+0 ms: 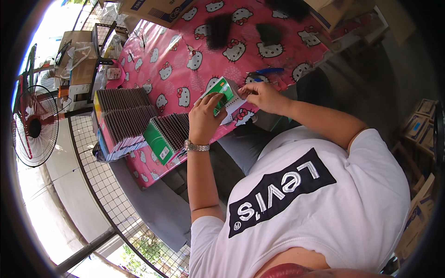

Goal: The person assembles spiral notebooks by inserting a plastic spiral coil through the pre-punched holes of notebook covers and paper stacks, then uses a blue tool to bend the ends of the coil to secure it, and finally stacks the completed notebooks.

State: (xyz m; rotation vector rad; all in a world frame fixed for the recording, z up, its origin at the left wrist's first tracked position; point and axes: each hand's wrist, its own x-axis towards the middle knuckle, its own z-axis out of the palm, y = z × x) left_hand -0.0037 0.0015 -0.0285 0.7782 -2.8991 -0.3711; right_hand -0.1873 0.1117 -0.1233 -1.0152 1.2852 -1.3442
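My left hand grips a small green spiral notebook and holds it over the pink table cover. A silver watch sits on that wrist. My right hand pinches the notebook's white edge at its right side. Just left of my left hand stands a row of green-covered spiral notebooks, packed upright with their dark wire bindings up. Further left lie bigger stacks of the same notebooks.
Black bundles of binding wire lie further back on the cover, with a blue-handled tool near my right hand. Cardboard boxes stand at the far end. A standing fan and a wire mesh fence are on the left.
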